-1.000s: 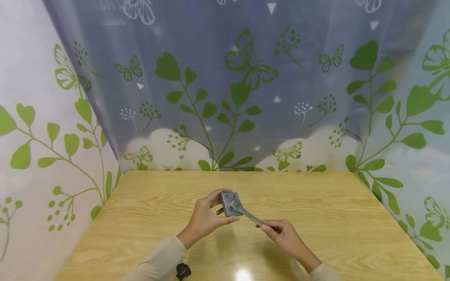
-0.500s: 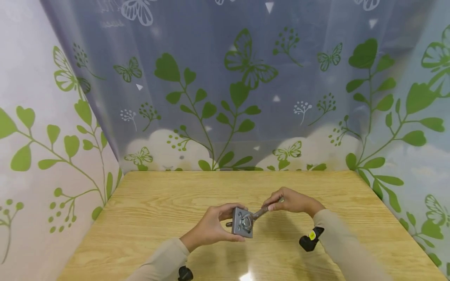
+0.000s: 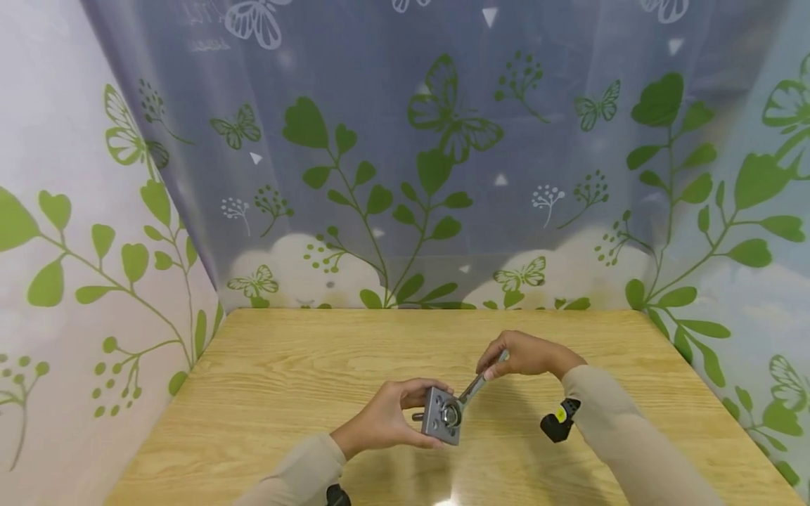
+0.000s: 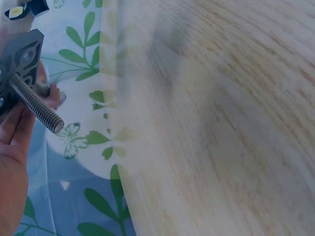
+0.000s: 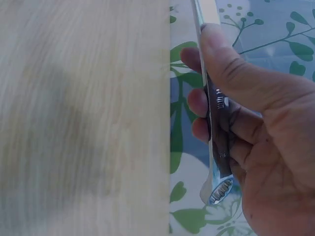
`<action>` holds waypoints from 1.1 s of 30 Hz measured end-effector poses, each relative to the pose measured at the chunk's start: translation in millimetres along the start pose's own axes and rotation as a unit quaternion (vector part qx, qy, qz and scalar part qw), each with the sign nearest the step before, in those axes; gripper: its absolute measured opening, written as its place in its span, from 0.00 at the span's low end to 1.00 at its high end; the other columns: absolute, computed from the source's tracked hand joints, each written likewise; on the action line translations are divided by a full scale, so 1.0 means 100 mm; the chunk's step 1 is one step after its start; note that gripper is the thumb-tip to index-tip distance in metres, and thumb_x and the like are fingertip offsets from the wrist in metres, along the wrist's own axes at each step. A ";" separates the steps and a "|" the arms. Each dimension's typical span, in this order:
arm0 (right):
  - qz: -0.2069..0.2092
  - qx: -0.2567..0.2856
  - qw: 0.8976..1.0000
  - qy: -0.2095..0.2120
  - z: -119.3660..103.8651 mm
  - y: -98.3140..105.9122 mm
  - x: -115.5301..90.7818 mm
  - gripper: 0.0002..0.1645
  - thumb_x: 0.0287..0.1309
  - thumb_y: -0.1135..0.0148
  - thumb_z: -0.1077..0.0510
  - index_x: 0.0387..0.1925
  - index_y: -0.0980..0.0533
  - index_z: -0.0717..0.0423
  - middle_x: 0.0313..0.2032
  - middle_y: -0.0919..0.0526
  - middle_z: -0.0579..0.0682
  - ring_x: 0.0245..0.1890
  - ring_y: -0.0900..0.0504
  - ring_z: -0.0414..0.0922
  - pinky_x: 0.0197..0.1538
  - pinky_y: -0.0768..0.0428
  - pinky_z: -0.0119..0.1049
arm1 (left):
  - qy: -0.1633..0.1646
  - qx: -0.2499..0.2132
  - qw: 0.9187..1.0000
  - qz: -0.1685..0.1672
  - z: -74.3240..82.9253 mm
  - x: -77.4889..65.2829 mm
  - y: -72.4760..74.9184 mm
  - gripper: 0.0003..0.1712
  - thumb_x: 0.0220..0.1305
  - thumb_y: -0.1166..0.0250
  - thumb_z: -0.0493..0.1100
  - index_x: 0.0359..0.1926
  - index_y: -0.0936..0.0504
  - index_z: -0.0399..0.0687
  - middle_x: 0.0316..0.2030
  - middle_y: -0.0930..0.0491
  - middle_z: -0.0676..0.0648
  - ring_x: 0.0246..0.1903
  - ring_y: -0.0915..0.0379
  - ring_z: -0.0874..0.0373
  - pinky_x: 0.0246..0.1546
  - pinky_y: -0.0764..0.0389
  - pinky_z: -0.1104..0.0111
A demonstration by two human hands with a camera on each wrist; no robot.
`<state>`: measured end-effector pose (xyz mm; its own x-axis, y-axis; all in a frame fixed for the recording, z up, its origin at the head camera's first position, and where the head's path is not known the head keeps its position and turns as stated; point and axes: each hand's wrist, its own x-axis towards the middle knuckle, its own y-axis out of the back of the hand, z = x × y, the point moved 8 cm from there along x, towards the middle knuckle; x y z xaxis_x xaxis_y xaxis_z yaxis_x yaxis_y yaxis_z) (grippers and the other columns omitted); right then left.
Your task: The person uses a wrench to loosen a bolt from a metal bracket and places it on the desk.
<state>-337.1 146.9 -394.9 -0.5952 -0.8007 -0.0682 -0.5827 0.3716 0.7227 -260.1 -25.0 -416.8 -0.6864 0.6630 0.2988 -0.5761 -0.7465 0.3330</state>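
Note:
My left hand (image 3: 389, 419) holds a small grey square metal plate (image 3: 432, 416) by its upper and lower edges above the table. The plate has several holes and a bolt through its middle. The hex bolt head (image 3: 451, 416) faces right, and the long threaded shank (image 4: 39, 105) sticks out behind the plate in the left wrist view. My right hand (image 3: 531, 353) grips a wrench (image 3: 473, 388), whose far end sits around the bolt head. In the right wrist view, curled fingers and thumb hold the wrench handle (image 5: 219, 132). Its free ring end (image 5: 222, 191) has inner teeth.
A wood-grain table (image 3: 304, 351) lies below both hands. Behind it hangs a blue-grey curtain (image 3: 354, 63) printed with green leaves and butterflies, with similar sheets at both sides. A black wrist camera (image 3: 558, 422) hangs under the right forearm.
The right hand has swung from the lower right to the upper right, turning the wrench around the bolt. The left hand has moved right and down with the plate.

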 end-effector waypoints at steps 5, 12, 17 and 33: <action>0.051 0.024 0.998 -0.040 0.24 -0.03 -0.18 0.13 0.60 0.37 0.53 0.42 0.16 0.57 0.39 0.13 0.50 0.38 0.16 0.43 0.41 0.18 0.34 | 0.030 -0.011 0.998 0.046 -0.12 -0.02 0.09 0.39 0.44 0.22 0.35 0.60 0.27 0.43 0.56 0.22 0.45 0.54 0.23 0.57 0.58 0.24 0.67; 0.153 0.073 0.980 -0.102 0.52 -0.19 -0.49 0.18 0.63 0.40 0.51 0.46 0.18 0.61 0.41 0.16 0.58 0.33 0.20 0.49 0.35 0.18 0.41 | 0.068 -0.028 0.986 0.150 -0.26 -0.10 0.30 0.42 0.43 0.22 0.34 0.62 0.28 0.40 0.58 0.24 0.41 0.54 0.23 0.49 0.52 0.20 0.64; 0.247 0.121 0.949 -0.151 0.47 -0.38 -0.62 0.22 0.63 0.39 0.49 0.48 0.19 0.64 0.41 0.17 0.59 0.34 0.20 0.50 0.34 0.18 0.42 | 0.072 -0.003 0.979 0.193 -0.27 -0.11 0.38 0.42 0.45 0.22 0.37 0.62 0.29 0.39 0.58 0.24 0.40 0.54 0.23 0.48 0.50 0.19 0.64; 0.363 0.185 0.888 -0.214 -0.09 -0.96 -0.63 0.19 0.61 0.37 0.53 0.45 0.19 0.66 0.32 0.15 0.55 0.25 0.24 0.42 0.27 0.23 0.27 | 0.051 0.054 0.958 0.278 0.20 -0.15 0.43 0.39 0.42 0.22 0.33 0.57 0.29 0.26 0.51 0.22 0.31 0.50 0.21 0.40 0.49 0.19 0.67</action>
<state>-238.8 157.8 -453.6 -0.9978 -0.0650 0.0097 -0.0552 0.9091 0.4129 -265.3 -65.7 -389.2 -0.9170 0.1507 0.3694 -0.0628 -0.9689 0.2392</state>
